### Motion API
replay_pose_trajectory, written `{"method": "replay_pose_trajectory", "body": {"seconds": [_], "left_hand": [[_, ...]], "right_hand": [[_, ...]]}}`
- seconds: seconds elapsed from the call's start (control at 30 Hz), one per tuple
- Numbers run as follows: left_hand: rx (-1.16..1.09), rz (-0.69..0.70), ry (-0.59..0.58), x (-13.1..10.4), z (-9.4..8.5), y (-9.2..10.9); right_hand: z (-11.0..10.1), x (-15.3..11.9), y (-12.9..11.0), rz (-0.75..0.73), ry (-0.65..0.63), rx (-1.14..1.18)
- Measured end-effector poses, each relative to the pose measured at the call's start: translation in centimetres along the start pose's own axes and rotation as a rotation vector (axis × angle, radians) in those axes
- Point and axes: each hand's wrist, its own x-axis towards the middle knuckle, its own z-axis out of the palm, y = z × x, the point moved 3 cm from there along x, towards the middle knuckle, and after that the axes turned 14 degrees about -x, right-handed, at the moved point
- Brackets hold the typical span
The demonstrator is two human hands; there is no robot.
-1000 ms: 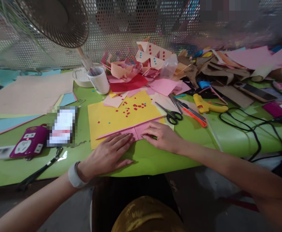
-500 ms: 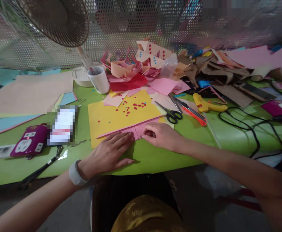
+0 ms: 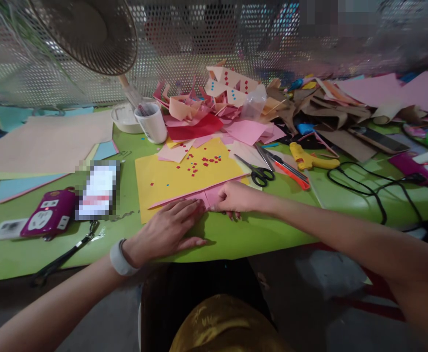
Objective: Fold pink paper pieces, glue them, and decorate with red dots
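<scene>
Bare green surface [image 3: 243, 239] gives room nearside of the right hand [image 3: 234, 198], while scissors [image 3: 254, 169], utility knife [image 3: 292, 177] and yellow glue gun [image 3: 305, 159] block the way beyond its wrist.

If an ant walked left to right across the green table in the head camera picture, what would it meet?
Purple box → phone → left hand → right hand → yellow glue gun → black cable.

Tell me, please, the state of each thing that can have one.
Left hand: fingers on pink paper
Right hand: curled, against pink paper
Scissors: lying flat, seemingly closed
White cup: upright, things inside
Phone at left: screen lit
Left purple device: red light on
Glue gun: lying down
Fan: cannot tell if running
</scene>
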Motion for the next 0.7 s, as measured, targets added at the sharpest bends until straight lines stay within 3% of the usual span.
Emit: {"method": "replay_pose_trajectory", "body": {"seconds": [0.37,0.53,0.7], "left_hand": [[-0.060,-0.038,0.011,-1.7,-0.9,0.1],[0.028,-0.062,-0.016,-3.4,-1.5,-0.4],[0.064,-0.161,0.085,-3.5,-1.9,0.0]], "right_hand": [[-0.3,-0.3,-0.6,0.022,-0.067,0.086],[-0.3,-0.4,-0.6,0.002,-0.059,0.104],[-0.2,-0.4,-0.5,-0.008,-0.050,0.098]]}}
